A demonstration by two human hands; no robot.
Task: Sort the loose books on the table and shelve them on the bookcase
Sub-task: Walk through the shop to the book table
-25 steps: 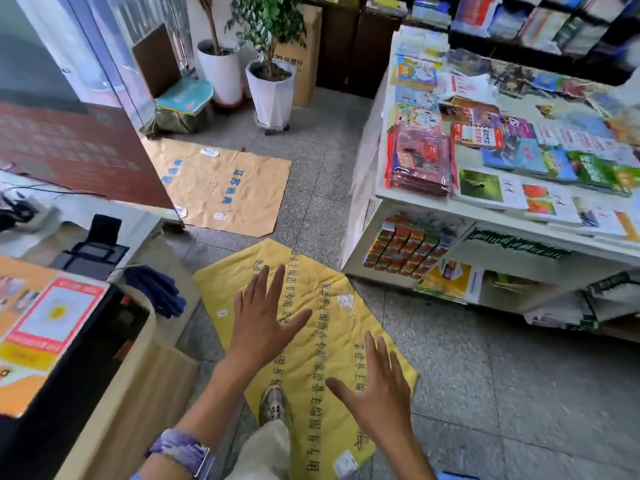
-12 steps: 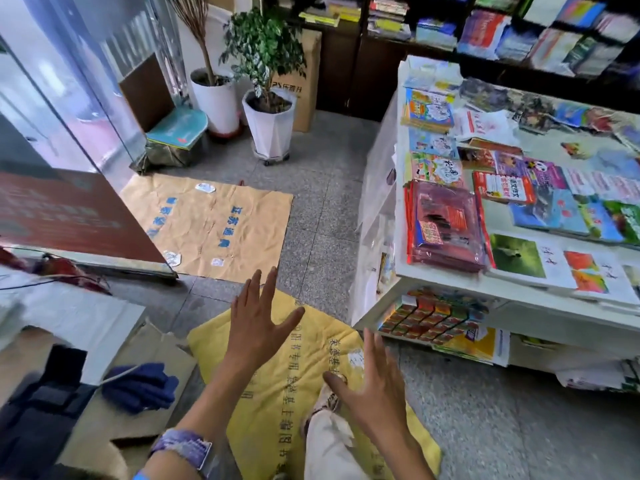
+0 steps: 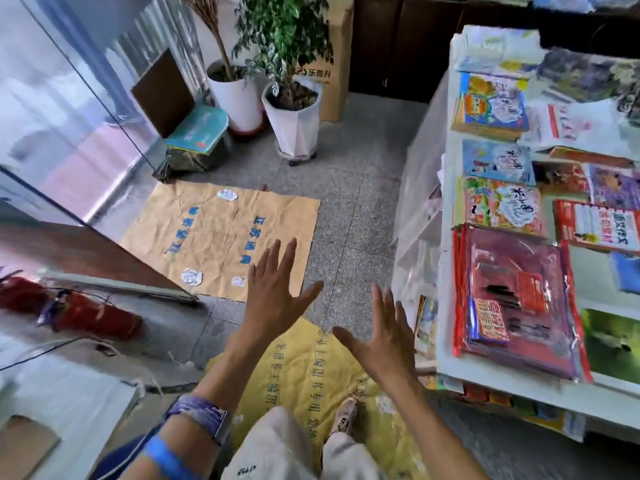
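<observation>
My left hand (image 3: pixel 273 292) and my right hand (image 3: pixel 382 336) are held out in front of me over the floor, fingers spread and straight, holding nothing. To the right stands a white display table (image 3: pixel 446 362) covered with loose books. Nearest its front corner lies a red plastic-wrapped pack of books (image 3: pixel 516 299). Behind it lie colourful picture books (image 3: pixel 500 202) and a blue one (image 3: pixel 495 161). My right hand is just left of the table's corner, not touching it. A dark bookcase (image 3: pixel 415 46) stands at the back, its shelves mostly out of view.
Yellow paper sheet (image 3: pixel 311 368) lies on the floor under my feet, a tan one (image 3: pixel 221 233) beyond it. Two potted plants (image 3: pixel 294 109) and a cardboard box (image 3: pixel 337 57) stand at the back. A red fire extinguisher (image 3: pixel 83 313) lies left, by a glass door (image 3: pixel 69 116).
The view has swung forward and right toward the table's corner. Both hands stay spread and empty, now higher in the view. The counter on the left has left the view; a fire extinguisher appears.
</observation>
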